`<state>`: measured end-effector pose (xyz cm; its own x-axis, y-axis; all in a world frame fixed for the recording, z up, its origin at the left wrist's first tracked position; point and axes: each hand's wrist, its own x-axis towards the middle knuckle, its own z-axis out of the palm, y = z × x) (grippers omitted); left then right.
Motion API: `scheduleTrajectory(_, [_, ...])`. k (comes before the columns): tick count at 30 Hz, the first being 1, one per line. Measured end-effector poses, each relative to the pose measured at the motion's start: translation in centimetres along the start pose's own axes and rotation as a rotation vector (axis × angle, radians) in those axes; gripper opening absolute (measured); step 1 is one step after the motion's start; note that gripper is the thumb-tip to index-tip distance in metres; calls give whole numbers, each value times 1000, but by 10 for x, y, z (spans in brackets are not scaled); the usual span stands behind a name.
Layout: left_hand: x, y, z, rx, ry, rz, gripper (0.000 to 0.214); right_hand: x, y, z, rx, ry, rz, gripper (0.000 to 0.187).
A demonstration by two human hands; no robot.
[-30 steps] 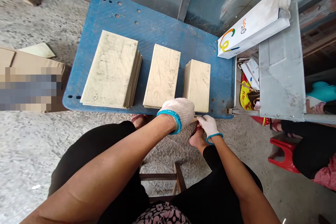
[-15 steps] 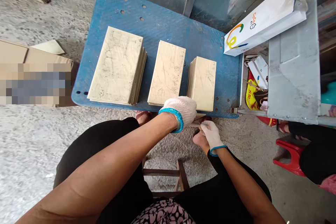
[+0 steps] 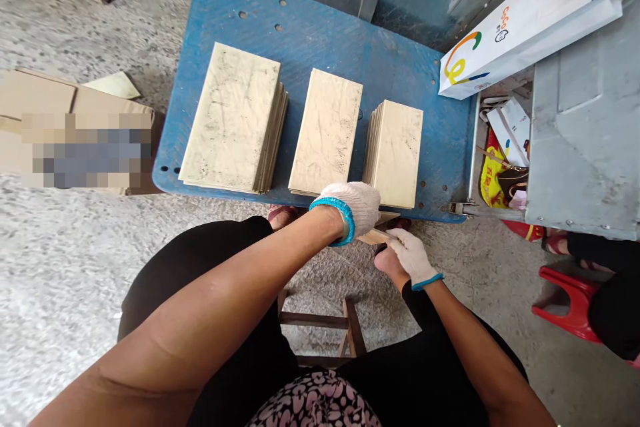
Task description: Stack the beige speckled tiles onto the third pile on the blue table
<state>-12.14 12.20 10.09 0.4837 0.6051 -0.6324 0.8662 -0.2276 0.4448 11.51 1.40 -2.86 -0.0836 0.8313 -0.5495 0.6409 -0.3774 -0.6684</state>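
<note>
My left hand [image 3: 361,205], in a white knit glove with a blue cuff, curls down at the table's front edge, before the middle and right stacks. Its fingertips are hidden behind the hand, so what it grips does not show. My right hand [image 3: 411,255], gloved likewise, pinches the end of a thin cream-coloured board [image 3: 373,237] below the table edge. The board's other end runs under my left hand. Cream rectangular boards lie in a large left stack [image 3: 233,117], a middle stack [image 3: 327,130] and a narrower right stack [image 3: 399,153].
The stacks rest on a blue table [image 3: 320,27] with holes. A white paper bag [image 3: 525,20] stands at the back right beside a grey metal surface [image 3: 580,147]. A cardboard box [image 3: 45,97] sits left on the floor. At right, a person sits by a red stool [image 3: 570,300].
The view has shifted slightly, so the table sits further right. My right hand has tilted the thin board, and more of its face shows. My left hand stays at the table edge.
</note>
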Motion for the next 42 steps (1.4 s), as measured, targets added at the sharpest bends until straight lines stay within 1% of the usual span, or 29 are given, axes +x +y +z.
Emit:
scheduleTrajectory(3, [2,-2,-1,-8,-20,7,36,-1,-27,-25,-5,-86,-1,25])
scheduleTrajectory(5, [4,-4,-3,-28,-51,15,36,-3,-45,-45,30,-112,-10,24])
scheduleTrajectory(6, [5,-4,-4,-50,-77,27,37,-4,-53,-56,57,-96,-13,23])
scheduleTrajectory(8, [7,-5,-6,-134,-139,63,40,-6,-68,-76,108,-17,-16,22])
scheduleTrajectory(10, [8,-3,-6,-285,-167,98,41,-8,-80,-94,174,66,-14,23])
scheduleTrajectory(12, [9,2,-3,-495,-144,96,40,-7,-88,-106,277,119,-14,24])
scheduleTrajectory(14, [11,10,3,-724,-91,74,37,-2,-94,-112,372,162,-25,23])
scheduleTrajectory(15, [13,14,6,-829,-62,60,36,1,-95,-113,404,204,-43,24])
scheduleTrajectory(18, [21,24,15,-1059,38,9,31,13,-95,-107,447,392,-124,31])
scheduleTrajectory(20, [26,26,16,-1158,102,-49,28,17,-92,-98,456,498,-129,43])
scheduleTrajectory(21, [28,25,16,-1207,130,-74,27,17,-91,-92,449,521,-111,52])
scheduleTrajectory(23, [31,23,11,-1323,180,-105,23,13,-90,-77,400,506,-71,71])
scheduleTrajectory(25, [32,20,6,-1450,221,-107,20,5,-94,-60,272,443,-50,89])
scheduleTrajectory(27, [34,18,2,-1569,255,-96,18,-3,-103,-46,88,397,-24,99])
scheduleTrajectory(30, [37,16,1,-1667,285,-103,21,-10,-123,-32,-132,379,16,106])
scheduleTrajectory(33, [39,16,3,-1694,262,-106,22,-7,-136,-24,-210,362,43,109])
scheduleTrajectory(38, [36,15,6,-1655,284,-97,21,1,-140,-17,-295,393,27,110])
scheduleTrajectory(40, [34,13,4,-1585,297,-81,25,5,-142,-17,-310,408,30,112])
scheduleTrajectory(42, [31,10,-1,-1436,333,-72,30,11,-145,-21,-313,419,39,113])
